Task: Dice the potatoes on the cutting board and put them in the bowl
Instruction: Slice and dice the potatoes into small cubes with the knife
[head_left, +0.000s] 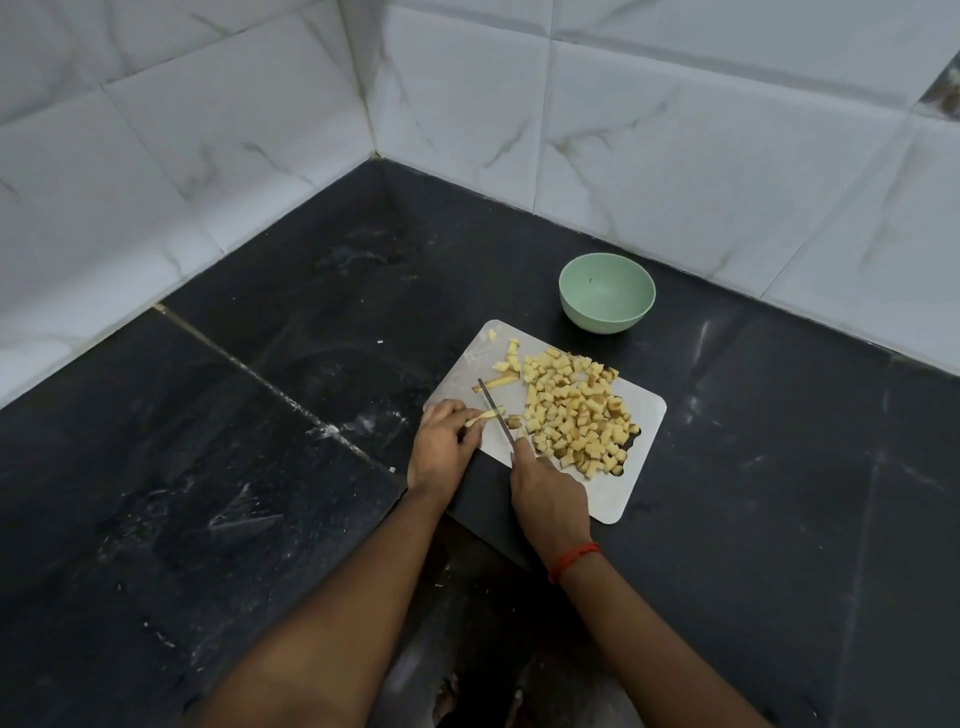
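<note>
- Dicing looks nearly done: your left hand (441, 441) pinches a potato strip (483, 415) at the cutting board's (613, 499) nine o'clock edge.
- Your right hand (545, 493) is wrapped round the knife (496, 410), with the blade across that strip.
- The strip is likely light, firm and slick, so hold it well behind the blade.
- The diced pile (571, 410) fills the board's middle; loose cubes would scatter easily.
- The bowl (602, 319) stands off the board at twelve o'clock, with no cubes in it yet.

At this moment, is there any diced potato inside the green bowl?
No: the green bowl shows only its bare inside, while the potato cubes all lie on the cutting board.
</note>
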